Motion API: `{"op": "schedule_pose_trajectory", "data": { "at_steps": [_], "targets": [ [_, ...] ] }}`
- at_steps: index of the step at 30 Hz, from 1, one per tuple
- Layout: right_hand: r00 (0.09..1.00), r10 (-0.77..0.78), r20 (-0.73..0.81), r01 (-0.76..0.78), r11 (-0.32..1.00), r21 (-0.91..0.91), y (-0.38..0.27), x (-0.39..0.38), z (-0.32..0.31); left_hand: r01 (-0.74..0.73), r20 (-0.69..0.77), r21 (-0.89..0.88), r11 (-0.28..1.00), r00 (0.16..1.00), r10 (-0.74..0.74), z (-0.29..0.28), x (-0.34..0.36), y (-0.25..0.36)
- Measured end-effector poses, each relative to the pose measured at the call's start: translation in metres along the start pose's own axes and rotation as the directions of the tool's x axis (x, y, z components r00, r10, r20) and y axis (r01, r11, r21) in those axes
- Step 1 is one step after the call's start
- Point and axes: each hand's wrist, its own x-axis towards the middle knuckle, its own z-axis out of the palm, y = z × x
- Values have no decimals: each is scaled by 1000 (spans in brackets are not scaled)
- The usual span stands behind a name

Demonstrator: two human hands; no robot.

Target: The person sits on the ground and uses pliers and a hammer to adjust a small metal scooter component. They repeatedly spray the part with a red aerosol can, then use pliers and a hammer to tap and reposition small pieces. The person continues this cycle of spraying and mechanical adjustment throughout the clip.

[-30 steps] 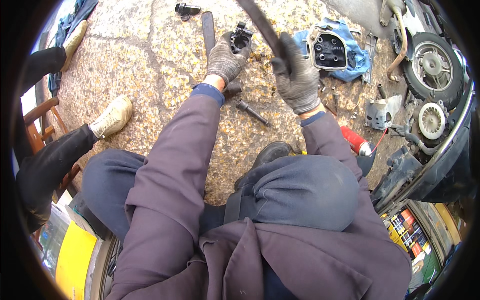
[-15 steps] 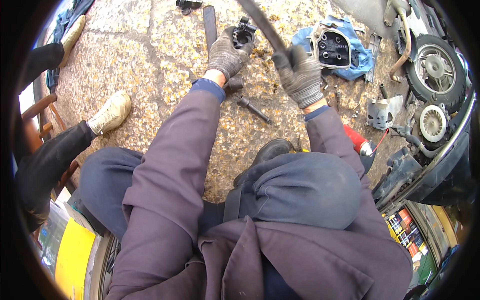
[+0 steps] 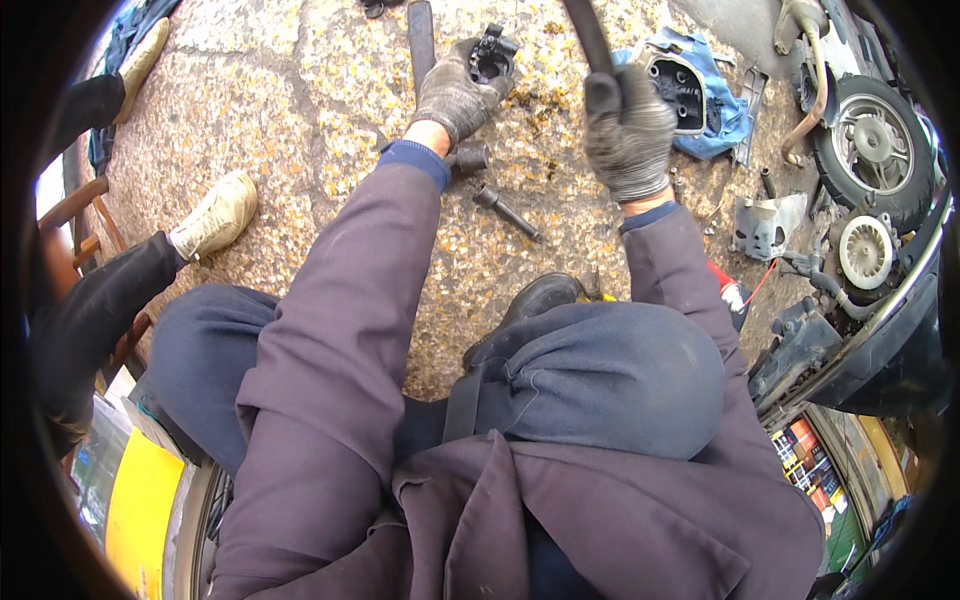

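I sit low on the stone floor (image 3: 300, 120) with my right knee up. My left hand (image 3: 452, 95), in a grey glove, is closed around a small dark engine part (image 3: 490, 55) and presses it down on the floor. My right hand (image 3: 628, 135), also gloved, is closed around a black bar (image 3: 592, 40) that rises up and away from me; its upper end goes out of the picture, so I cannot tell what kind of tool it is.

The engine part is my landmark. Just left of it lies a long flat black piece (image 3: 421, 35). Nearer to me than the part lie a short round socket (image 3: 470, 156) and a bolt-like tool (image 3: 505, 210). Right of the part, a black cover (image 3: 680, 90) rests on a blue cloth (image 3: 730, 110). Further right stands a scooter (image 3: 880, 260) with its wheel (image 3: 870, 150) and its inner works open to view.

I judge the work is in the middle. The cover and several pieces are already off the scooter and spread on the floor. The part under my left hand is not yet finished, because I hold it firmly while the bar is lifted above it. Oil marks on the floor beside it show it is dirty work.
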Motion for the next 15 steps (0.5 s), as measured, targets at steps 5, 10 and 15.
{"op": "schedule_pose_trajectory", "data": {
  "at_steps": [5, 10, 15],
  "targets": [
    [889, 314, 332, -113, 855, -507, -8, -7, 10, 25, 0, -19, 1000, 1000, -25, -5, -1, 5],
    [924, 251, 288, -95, 882, -461, -5, -1, 12, 81, 48, 18, 997, 995, -82, -7, -2, 10],
    [998, -60, -16, 59, 996, -72, -2, -2, -3, 64, 39, -10, 998, 997, -64, -5, -3, 8]
  ]
}}
